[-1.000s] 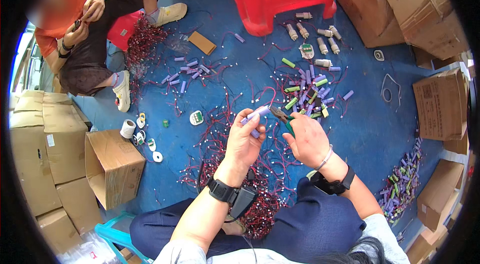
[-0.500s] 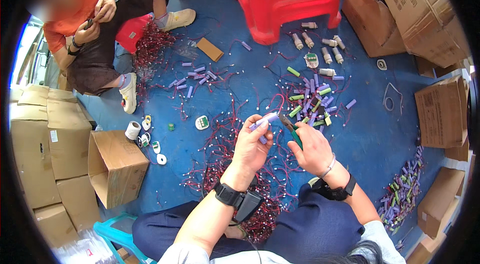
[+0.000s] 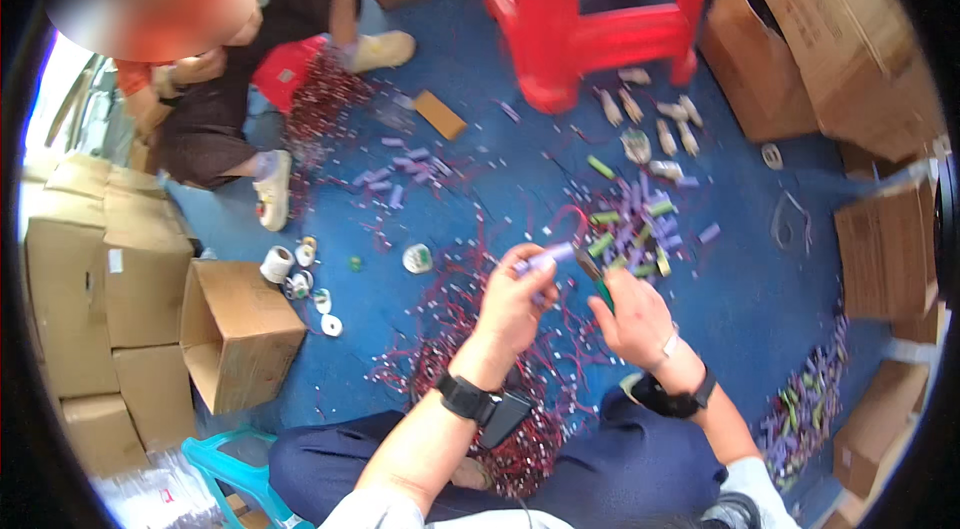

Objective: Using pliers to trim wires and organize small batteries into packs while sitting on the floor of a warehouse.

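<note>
The head view shows the left hand (image 3: 512, 307) with its fingers closed around purple cylindrical cells (image 3: 548, 258), held above the blue floor (image 3: 750, 309) in front of the person. The right hand (image 3: 640, 323) has its fingers wrapped around the green handles of pliers (image 3: 603, 291), whose tip is near the end of the upper cell; blur hides whether they touch. A red wire (image 3: 574, 212) arches just beyond. Behind the pliers lies a heap of purple and green cells (image 3: 634, 213), and below the hands a tangle of red and black wires (image 3: 525, 454). White cylinders (image 3: 667, 138) lie near a red plastic stool (image 3: 548, 39). At far left sits a co-worker (image 3: 200, 141) in dark trousers, and nearer, an open cardboard box (image 3: 258, 329) lies on its side.
</note>
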Tool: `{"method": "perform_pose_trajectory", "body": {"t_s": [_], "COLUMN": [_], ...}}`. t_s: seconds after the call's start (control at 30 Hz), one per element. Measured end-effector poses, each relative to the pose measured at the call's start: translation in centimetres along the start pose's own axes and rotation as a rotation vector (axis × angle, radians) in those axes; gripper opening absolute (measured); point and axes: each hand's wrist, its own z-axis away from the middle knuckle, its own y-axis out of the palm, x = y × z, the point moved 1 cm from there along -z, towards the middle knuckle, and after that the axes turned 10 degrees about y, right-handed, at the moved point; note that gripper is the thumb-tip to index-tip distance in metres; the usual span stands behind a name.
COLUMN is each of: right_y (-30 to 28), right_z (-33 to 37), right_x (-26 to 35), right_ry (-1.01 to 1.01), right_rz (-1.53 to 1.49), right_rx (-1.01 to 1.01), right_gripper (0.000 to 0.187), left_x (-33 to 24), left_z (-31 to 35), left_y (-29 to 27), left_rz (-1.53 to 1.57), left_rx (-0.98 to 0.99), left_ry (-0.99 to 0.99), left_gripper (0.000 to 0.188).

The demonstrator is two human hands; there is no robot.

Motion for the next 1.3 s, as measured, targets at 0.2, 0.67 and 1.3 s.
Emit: {"method": "perform_pose_trajectory", "body": {"t_s": [0.2, 0.67, 1.3], "right_y": [-0.1, 4.2, 2.0], "right_z": [1.2, 5.4, 9.5], "right_x": [-1.2, -4.6, -9.4], "right_ry": [0.013, -0.087, 0.058], "right_rz": [0.135, 0.425, 0.587], "right_rx": [0.095, 0.382, 0.737], "right_gripper": [0.021, 0.016, 0.035], "left_x": [0.6, 4.0, -21.4], "left_z": [-1.3, -2.6, -5.5], "left_y": [-0.7, -4.6, -13.3], "left_rz": [-0.747, 0.047, -0.661], "left_rx": [0.346, 0.015, -0.056], "left_ry": [0.24, -0.067, 0.039], "left_gripper": [0.027, 0.031, 0.017]}}
